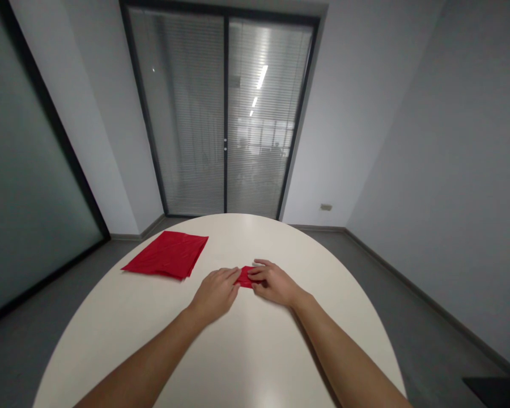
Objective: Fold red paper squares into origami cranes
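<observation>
A small folded red sheet (245,277) lies on the table between my two hands. At its left end, my left hand (218,292) has its fingers together on top and the thumb at the near edge, closed on it. My right hand (276,283) grips the right end with bent fingers and thumb, the forefinger side reaching just past the far edge. Both ends of the folded piece are hidden under the fingers. Whether it is thin plastic or paper I cannot tell.
Farther left on the round white table (280,345) lies a flat stack of larger creased red sheets (168,255), its left corner near the rim. Beyond the table stand glass panels with blinds (225,113). A dark flat object (495,391) shows at the lower right.
</observation>
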`<act>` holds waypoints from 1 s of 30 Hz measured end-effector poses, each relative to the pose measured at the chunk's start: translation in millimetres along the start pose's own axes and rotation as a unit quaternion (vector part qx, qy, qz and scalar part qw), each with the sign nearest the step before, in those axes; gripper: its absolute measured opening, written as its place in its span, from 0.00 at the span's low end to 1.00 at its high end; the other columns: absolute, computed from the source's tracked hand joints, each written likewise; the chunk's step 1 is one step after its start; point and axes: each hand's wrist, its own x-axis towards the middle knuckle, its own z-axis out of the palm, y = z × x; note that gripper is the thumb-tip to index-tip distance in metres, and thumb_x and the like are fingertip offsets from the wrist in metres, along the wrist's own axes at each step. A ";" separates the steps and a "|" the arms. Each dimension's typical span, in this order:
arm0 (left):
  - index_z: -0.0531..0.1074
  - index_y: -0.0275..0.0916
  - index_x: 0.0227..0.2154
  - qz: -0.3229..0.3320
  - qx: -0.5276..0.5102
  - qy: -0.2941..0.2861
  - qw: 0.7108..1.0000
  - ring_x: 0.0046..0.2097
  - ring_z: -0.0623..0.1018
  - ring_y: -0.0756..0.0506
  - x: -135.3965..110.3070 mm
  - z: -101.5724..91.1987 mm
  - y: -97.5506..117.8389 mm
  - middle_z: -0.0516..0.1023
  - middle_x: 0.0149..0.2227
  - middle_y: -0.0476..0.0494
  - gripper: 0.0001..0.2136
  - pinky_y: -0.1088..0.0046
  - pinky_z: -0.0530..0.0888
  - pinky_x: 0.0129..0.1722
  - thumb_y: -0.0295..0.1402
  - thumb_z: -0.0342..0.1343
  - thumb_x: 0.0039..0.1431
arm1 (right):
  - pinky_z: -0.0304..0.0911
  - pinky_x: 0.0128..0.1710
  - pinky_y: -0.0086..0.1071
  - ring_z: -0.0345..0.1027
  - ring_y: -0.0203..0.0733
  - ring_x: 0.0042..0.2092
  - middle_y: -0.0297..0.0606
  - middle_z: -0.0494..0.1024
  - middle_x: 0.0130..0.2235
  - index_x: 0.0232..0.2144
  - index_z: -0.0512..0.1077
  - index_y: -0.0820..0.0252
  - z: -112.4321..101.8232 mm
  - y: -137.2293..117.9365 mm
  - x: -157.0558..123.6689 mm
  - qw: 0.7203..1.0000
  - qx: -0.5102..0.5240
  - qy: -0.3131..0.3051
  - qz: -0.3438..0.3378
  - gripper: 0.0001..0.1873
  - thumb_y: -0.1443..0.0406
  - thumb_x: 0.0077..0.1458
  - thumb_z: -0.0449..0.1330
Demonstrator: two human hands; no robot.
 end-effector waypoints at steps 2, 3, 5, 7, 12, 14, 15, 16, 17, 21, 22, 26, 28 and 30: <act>0.73 0.41 0.55 0.037 -0.044 -0.012 0.998 0.57 0.76 0.41 -1.1 2.5 -1.8 0.77 0.56 0.41 0.17 0.60 0.71 0.58 0.28 0.50 0.65 | 0.57 0.64 0.43 0.74 0.44 0.51 0.36 0.83 0.46 0.43 0.80 0.54 -0.2 -1.6 -0.3 1.000 0.018 -0.007 -0.003 0.16 0.70 0.54 0.59; 0.72 0.42 0.56 0.045 -0.058 -0.017 0.997 0.58 0.75 0.42 -1.9 4.0 -3.1 0.77 0.57 0.42 0.18 0.61 0.71 0.59 0.28 0.51 0.65 | 0.59 0.63 0.42 0.74 0.45 0.53 0.38 0.82 0.49 0.45 0.80 0.55 -0.1 -1.9 -0.8 1.000 0.028 -0.007 0.005 0.17 0.70 0.53 0.60; 0.73 0.43 0.56 0.037 -0.068 -0.019 0.997 0.59 0.75 0.43 -3.2 7.0 -5.9 0.77 0.57 0.44 0.18 0.62 0.71 0.60 0.29 0.51 0.65 | 0.63 0.60 0.39 0.72 0.47 0.56 0.41 0.79 0.54 0.49 0.78 0.56 1.0 -1.3 -2.0 0.999 0.045 -0.004 0.024 0.20 0.68 0.54 0.61; 0.73 0.43 0.56 0.022 -0.068 -0.020 0.997 0.59 0.75 0.43 -4.2 9.2 -8.1 0.76 0.58 0.44 0.18 0.62 0.71 0.60 0.29 0.52 0.65 | 0.64 0.59 0.38 0.70 0.47 0.58 0.41 0.77 0.56 0.52 0.77 0.56 2.6 0.4 -2.8 0.998 0.057 -0.006 0.032 0.21 0.67 0.56 0.60; 0.73 0.43 0.56 0.013 -0.068 -0.031 0.997 0.59 0.75 0.43 -4.9 9.5 -8.8 0.76 0.58 0.44 0.17 0.62 0.71 0.59 0.31 0.53 0.65 | 0.65 0.57 0.37 0.72 0.45 0.56 0.39 0.78 0.56 0.50 0.79 0.53 5.0 3.9 -2.2 0.997 0.070 -0.008 0.033 0.17 0.67 0.61 0.57; 0.74 0.45 0.55 0.012 -0.069 -0.027 0.997 0.58 0.76 0.43 -5.0 7.9 -8.3 0.77 0.57 0.45 0.17 0.62 0.72 0.59 0.31 0.53 0.65 | 0.65 0.57 0.36 0.72 0.45 0.56 0.38 0.78 0.56 0.49 0.79 0.53 3.9 3.5 -2.4 0.997 0.074 -0.008 0.026 0.17 0.69 0.61 0.57; 0.74 0.46 0.54 0.012 -0.069 -0.024 0.997 0.57 0.77 0.43 -5.0 6.8 -8.3 0.77 0.57 0.46 0.16 0.63 0.72 0.59 0.31 0.53 0.65 | 0.66 0.57 0.36 0.72 0.45 0.56 0.38 0.78 0.55 0.48 0.79 0.53 2.9 3.0 -2.8 0.997 0.077 -0.007 0.023 0.17 0.69 0.61 0.57; 0.75 0.46 0.53 0.011 -0.068 -0.022 0.997 0.56 0.78 0.44 -4.9 5.7 -8.7 0.78 0.56 0.46 0.16 0.64 0.72 0.58 0.31 0.53 0.65 | 0.66 0.55 0.36 0.73 0.45 0.55 0.38 0.79 0.54 0.47 0.80 0.53 1.8 2.5 -3.2 0.997 0.080 -0.008 0.021 0.17 0.69 0.60 0.57; 0.76 0.46 0.52 0.009 -0.066 -0.023 0.998 0.55 0.78 0.44 -4.7 4.4 -9.6 0.79 0.55 0.47 0.15 0.64 0.73 0.57 0.30 0.53 0.65 | 0.67 0.54 0.35 0.74 0.44 0.53 0.37 0.80 0.53 0.46 0.80 0.52 0.8 2.0 -3.5 0.996 0.083 -0.009 0.020 0.17 0.70 0.60 0.56; 0.78 0.46 0.48 0.006 -0.060 -0.042 0.997 0.51 0.80 0.45 -3.7 0.3 -17.2 0.81 0.51 0.47 0.14 0.68 0.74 0.54 0.27 0.51 0.66 | 0.68 0.50 0.34 0.76 0.43 0.48 0.37 0.82 0.49 0.43 0.81 0.53 -0.8 2.1 -3.9 0.997 0.076 -0.006 0.031 0.17 0.72 0.60 0.55; 0.78 0.46 0.49 0.008 -0.064 -0.045 0.997 0.51 0.80 0.46 -3.6 -0.2 -19.5 0.81 0.51 0.47 0.15 0.69 0.74 0.54 0.26 0.51 0.65 | 0.68 0.51 0.35 0.76 0.43 0.48 0.37 0.82 0.49 0.42 0.81 0.54 -0.4 2.4 -3.8 0.997 0.072 -0.004 0.034 0.16 0.72 0.60 0.55; 0.77 0.45 0.49 0.008 -0.078 -0.045 0.996 0.49 0.80 0.45 -3.9 -1.0 -24.7 0.81 0.50 0.47 0.16 0.70 0.74 0.52 0.25 0.50 0.65 | 0.67 0.53 0.36 0.75 0.45 0.50 0.38 0.81 0.50 0.46 0.80 0.55 1.5 2.4 -3.9 0.997 0.067 0.005 0.040 0.17 0.70 0.58 0.58; 0.77 0.45 0.48 0.000 -0.081 -0.044 0.996 0.49 0.80 0.45 -3.5 -2.1 -24.0 0.81 0.49 0.47 0.15 0.70 0.74 0.51 0.25 0.50 0.65 | 0.67 0.52 0.35 0.75 0.45 0.50 0.38 0.81 0.50 0.49 0.78 0.55 0.9 0.9 -4.3 0.997 0.067 0.005 0.039 0.19 0.70 0.56 0.60; 0.77 0.44 0.46 -0.015 -0.085 -0.046 0.995 0.47 0.80 0.45 -2.4 -4.0 -22.1 0.82 0.47 0.46 0.14 0.71 0.74 0.50 0.24 0.50 0.65 | 0.67 0.52 0.36 0.75 0.45 0.49 0.38 0.81 0.49 0.50 0.77 0.54 -0.6 -1.0 -4.5 0.997 0.062 0.001 0.037 0.19 0.68 0.56 0.61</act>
